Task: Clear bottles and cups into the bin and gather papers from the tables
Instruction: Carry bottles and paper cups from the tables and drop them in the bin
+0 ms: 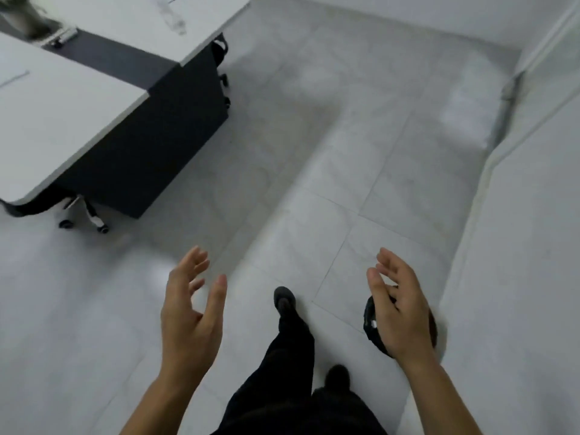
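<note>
Both forearms come in from the bottom edge, cut off below the elbow. Left hand is up, palm turned inward, fingers spread and loosely bent, holding nothing. Right hand is the same: opened out, thumb apart, nothing in it. Between them are dark trouser legs w/ one shoe forward.

Behind the right hand sits a dark round object on the floor by the wall, mostly hidden by the hand; can't tell what it is.

Floor is pale grey tile w/ thin joints and soft glare patches. A white wall runs up the right side.

Upper left, two white-topped tables meet at a dark divider. The near table is cut off at the left edge; a faint line on it looks like a sheet of paper, w/ chair castors under the table's edge. On the far table a clear bottle lies smeared by motion blur, well apart from both hands. A grey fuzzy shape in the top left corner is too blurred to ID.
</note>
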`<state>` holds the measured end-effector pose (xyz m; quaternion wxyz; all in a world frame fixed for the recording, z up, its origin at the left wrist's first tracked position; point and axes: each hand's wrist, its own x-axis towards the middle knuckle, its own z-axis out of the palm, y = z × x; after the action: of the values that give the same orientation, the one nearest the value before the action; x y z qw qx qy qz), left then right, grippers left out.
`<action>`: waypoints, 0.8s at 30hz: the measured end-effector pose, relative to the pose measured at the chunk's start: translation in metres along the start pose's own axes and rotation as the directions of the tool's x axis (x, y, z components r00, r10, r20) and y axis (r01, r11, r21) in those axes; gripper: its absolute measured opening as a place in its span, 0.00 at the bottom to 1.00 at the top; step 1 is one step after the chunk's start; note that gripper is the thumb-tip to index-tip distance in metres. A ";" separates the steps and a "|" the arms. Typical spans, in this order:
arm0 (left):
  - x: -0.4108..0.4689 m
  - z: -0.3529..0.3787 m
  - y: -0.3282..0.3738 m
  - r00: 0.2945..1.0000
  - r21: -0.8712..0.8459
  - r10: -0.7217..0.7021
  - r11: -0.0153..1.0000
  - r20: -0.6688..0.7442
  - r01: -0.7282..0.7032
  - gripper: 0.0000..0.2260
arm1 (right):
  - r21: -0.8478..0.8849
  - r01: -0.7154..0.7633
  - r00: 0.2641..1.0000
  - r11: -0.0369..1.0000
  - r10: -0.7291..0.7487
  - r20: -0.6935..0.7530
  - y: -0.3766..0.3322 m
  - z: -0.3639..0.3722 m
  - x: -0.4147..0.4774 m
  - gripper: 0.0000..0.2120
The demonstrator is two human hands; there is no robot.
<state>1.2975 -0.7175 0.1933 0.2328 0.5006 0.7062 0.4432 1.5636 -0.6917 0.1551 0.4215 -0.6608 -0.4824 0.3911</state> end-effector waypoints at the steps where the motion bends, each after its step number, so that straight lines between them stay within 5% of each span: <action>1: -0.009 -0.024 -0.008 0.999 0.009 -0.019 1.000 -0.050 0.019 0.22 | -0.001 0.004 0.998 1.000 -0.004 0.065 -0.006 0.019 -0.006 0.20; 5: -0.040 -0.117 -0.042 0.951 -0.013 -0.132 0.991 -0.281 0.134 0.21 | -0.025 0.115 0.937 0.993 -0.101 0.334 -0.052 0.100 -0.034 0.22; 9: -0.057 -0.190 -0.098 0.832 -0.134 -0.317 0.948 -0.455 0.288 0.23 | -0.075 0.275 0.824 0.958 -0.195 0.532 -0.085 0.200 -0.057 0.22; 17: -0.017 -0.352 -0.213 0.631 -0.396 -0.567 0.823 -0.530 0.407 0.21 | -0.104 0.400 0.651 0.910 -0.202 0.731 -0.149 0.421 -0.116 0.21; 24: 0.056 -0.470 -0.284 0.572 -0.391 -0.573 0.819 -0.588 0.420 0.23 | -0.072 0.412 0.594 0.908 -0.208 0.777 -0.209 0.573 -0.117 0.29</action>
<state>0.7703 -0.8816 0.1907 0.1228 0.0547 0.8020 0.5820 0.9438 -0.6642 0.1693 0.1598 -0.3895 -0.7654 0.4868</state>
